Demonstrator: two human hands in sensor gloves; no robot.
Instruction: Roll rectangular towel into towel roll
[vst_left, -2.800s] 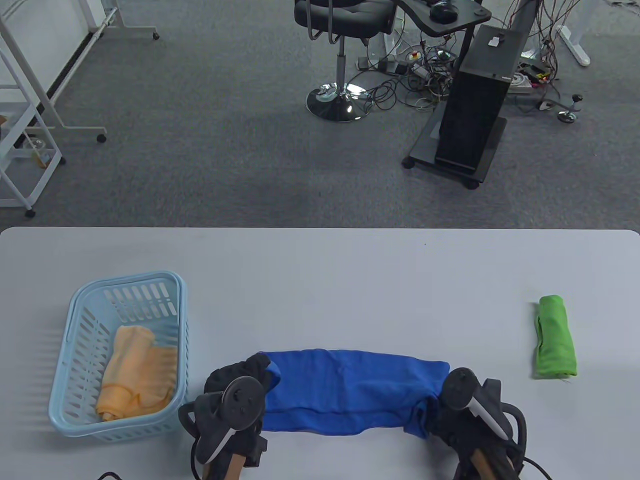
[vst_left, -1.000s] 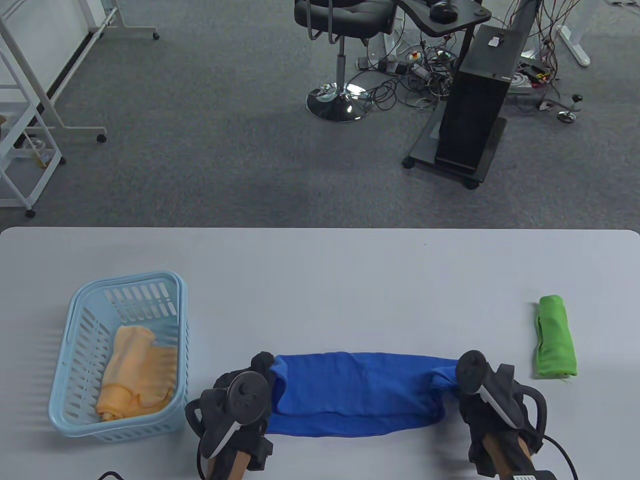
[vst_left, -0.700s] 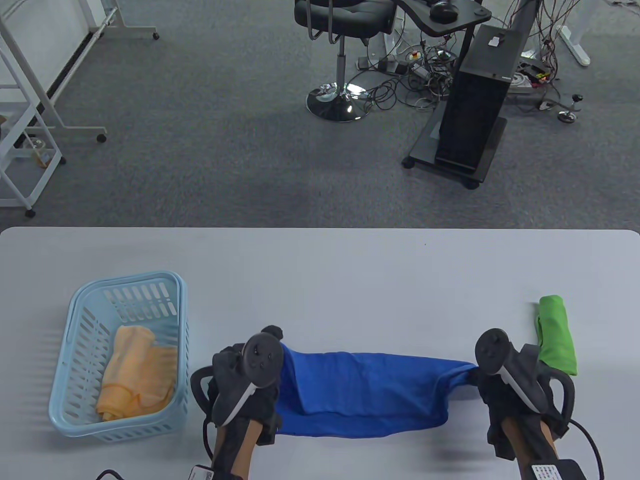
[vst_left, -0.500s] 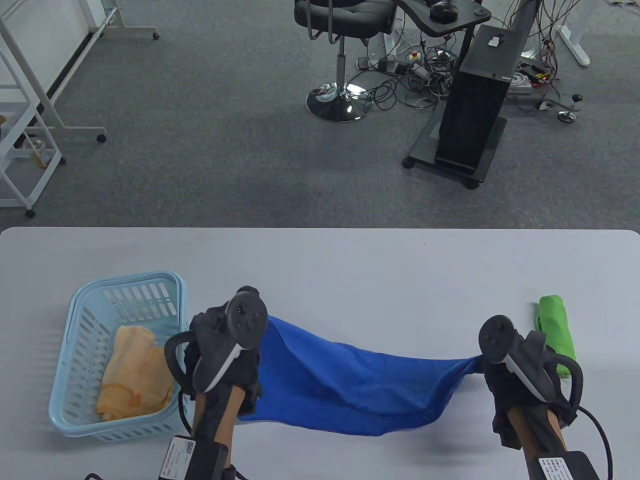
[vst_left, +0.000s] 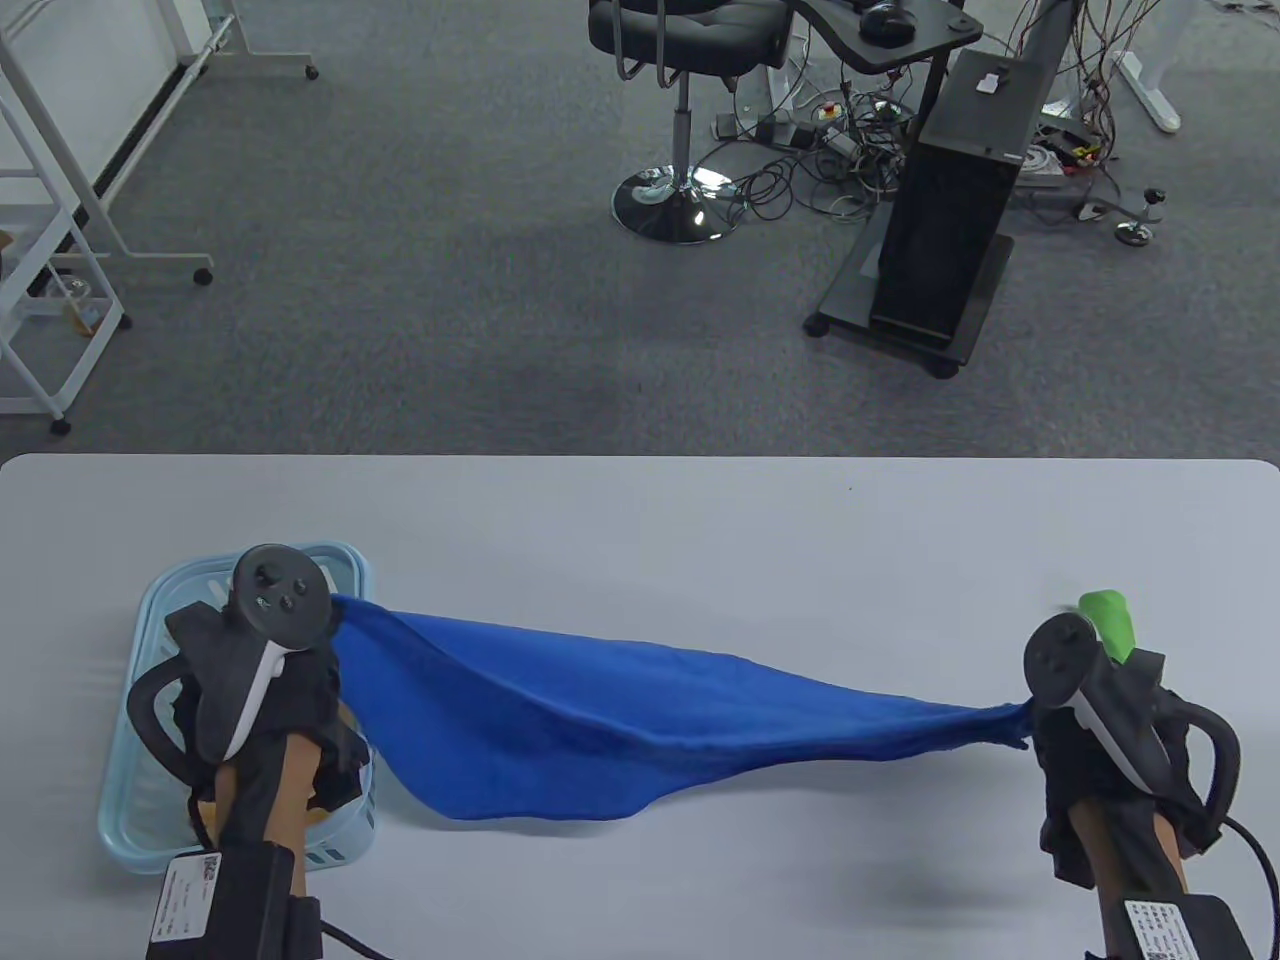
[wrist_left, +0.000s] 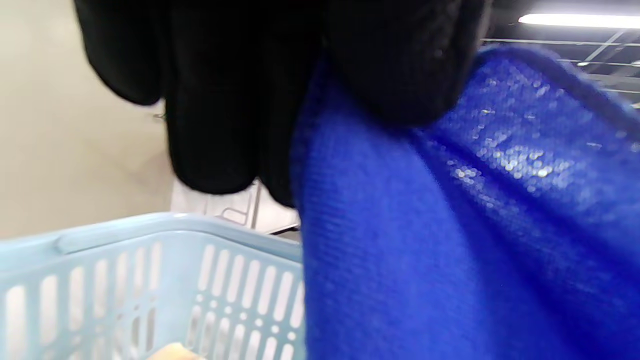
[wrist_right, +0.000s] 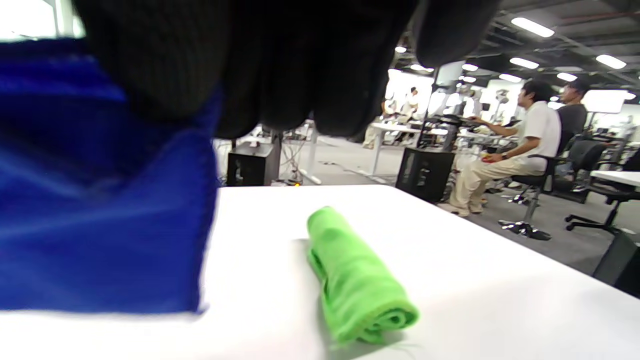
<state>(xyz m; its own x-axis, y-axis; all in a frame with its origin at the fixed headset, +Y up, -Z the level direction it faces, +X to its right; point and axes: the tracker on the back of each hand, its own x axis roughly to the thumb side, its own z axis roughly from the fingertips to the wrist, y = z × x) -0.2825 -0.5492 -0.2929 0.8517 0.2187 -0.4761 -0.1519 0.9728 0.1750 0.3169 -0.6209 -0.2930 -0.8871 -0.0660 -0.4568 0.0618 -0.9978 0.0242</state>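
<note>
Firmly, both gloved hands are pinching opposite ends of the blue rectangular microfibre towel (vst_left: 640, 725). The left hand (vst_left: 255, 690) is curling its black-gloved fingers (wrist_left: 235, 100) round the towel's left end, and the right hand (vst_left: 1110, 740) is gripping the right end, which is narrowing to a thin bunch at the fingers (wrist_right: 280, 65). Between them the towel is hanging stretched above the white table (vst_left: 640, 520), its broad left part sagging down toward the tabletop. The left forearm is rising from the table view's bottom edge, carrying that hand over the pale blue slotted plastic basket (vst_left: 150, 830). The right forearm is angling up at the far right, its hand sitting just in front of the rolled bright green towel (wrist_right: 350, 275), which is lying on the table and mostly hiding behind the tracker in the table view.
</note>
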